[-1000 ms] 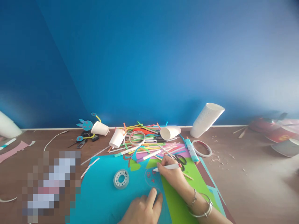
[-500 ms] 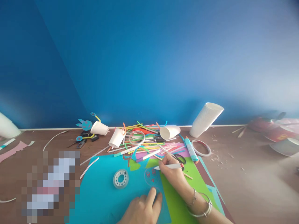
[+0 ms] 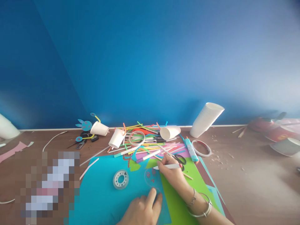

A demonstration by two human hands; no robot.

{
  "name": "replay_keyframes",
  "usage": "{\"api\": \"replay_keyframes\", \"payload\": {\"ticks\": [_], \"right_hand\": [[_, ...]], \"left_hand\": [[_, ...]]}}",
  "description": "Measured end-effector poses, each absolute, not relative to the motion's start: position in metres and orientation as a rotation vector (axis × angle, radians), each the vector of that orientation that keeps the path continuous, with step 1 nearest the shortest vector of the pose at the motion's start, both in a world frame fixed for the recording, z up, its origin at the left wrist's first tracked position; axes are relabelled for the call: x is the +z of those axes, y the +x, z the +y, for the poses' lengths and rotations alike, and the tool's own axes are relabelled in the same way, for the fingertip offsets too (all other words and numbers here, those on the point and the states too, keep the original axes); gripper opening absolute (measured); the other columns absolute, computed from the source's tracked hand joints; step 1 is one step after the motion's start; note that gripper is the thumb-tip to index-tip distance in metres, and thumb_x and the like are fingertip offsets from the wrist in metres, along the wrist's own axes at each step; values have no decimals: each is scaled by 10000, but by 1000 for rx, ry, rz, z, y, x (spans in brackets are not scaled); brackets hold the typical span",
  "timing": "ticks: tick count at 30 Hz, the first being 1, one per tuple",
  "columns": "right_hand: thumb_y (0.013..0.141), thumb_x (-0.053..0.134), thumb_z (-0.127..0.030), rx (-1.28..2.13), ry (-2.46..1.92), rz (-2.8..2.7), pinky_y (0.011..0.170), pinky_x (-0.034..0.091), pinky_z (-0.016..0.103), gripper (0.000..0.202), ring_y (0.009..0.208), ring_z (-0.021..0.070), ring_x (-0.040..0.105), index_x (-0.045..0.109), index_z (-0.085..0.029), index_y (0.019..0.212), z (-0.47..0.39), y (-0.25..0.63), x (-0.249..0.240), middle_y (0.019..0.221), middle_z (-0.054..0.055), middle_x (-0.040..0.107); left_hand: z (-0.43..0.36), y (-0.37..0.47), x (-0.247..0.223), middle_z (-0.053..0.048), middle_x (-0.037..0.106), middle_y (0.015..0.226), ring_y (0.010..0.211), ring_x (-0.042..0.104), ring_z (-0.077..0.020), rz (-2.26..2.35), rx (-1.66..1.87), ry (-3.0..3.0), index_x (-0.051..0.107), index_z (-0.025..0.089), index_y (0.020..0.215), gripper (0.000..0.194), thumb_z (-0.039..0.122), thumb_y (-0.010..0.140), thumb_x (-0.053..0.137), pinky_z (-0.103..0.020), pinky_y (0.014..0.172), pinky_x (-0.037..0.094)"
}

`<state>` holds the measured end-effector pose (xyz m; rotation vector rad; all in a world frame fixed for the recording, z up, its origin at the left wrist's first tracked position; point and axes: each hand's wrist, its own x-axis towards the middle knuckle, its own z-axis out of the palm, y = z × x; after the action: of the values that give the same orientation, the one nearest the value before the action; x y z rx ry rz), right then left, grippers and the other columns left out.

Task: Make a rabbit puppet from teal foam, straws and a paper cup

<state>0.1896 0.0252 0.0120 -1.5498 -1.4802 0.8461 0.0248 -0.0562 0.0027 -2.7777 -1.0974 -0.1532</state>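
My right hand (image 3: 171, 172) is closed around a white marker (image 3: 167, 167) with a red end, its tip at the upper right of a face drawn in red. That face lies inside a round outline on the blue paper (image 3: 100, 187). Below the drawing, my left hand (image 3: 142, 206) rests on the same sheet with its fingers stretched out and holds nothing. A roll of clear tape (image 3: 121, 179) lies on the paper left of the drawing. Green paper (image 3: 178, 200) sits under my right wrist, and scissors with dark handles (image 3: 181, 159) lie just behind that hand.
Coloured straws (image 3: 150, 147) and markers are heaped behind the paper. Paper cups (image 3: 117, 138) lie tipped there, one with a blue rabbit head (image 3: 85, 125). A tall cup stack (image 3: 206, 120) leans near the wall. A glue tube (image 3: 191, 150) and tape ring (image 3: 201, 148) lie right.
The marker tip has shifted very slightly left over the drawn face. My left hand stays in place on the paper.
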Motion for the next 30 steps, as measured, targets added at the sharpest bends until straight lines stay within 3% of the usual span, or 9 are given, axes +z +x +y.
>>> {"api": "replay_keyframes", "payload": {"ticks": [30], "right_hand": [[660,494,-221,807,-1570,-1462,462,277,237,230,467,109,322,319,-237,512,24,189,13,455,-76,334]], "left_hand": [[-57,25,4,-83,650,1063,487,627,-124,-1125,-121,-2766,547,208,1199,355,196,845,522,-218,417,523]]}}
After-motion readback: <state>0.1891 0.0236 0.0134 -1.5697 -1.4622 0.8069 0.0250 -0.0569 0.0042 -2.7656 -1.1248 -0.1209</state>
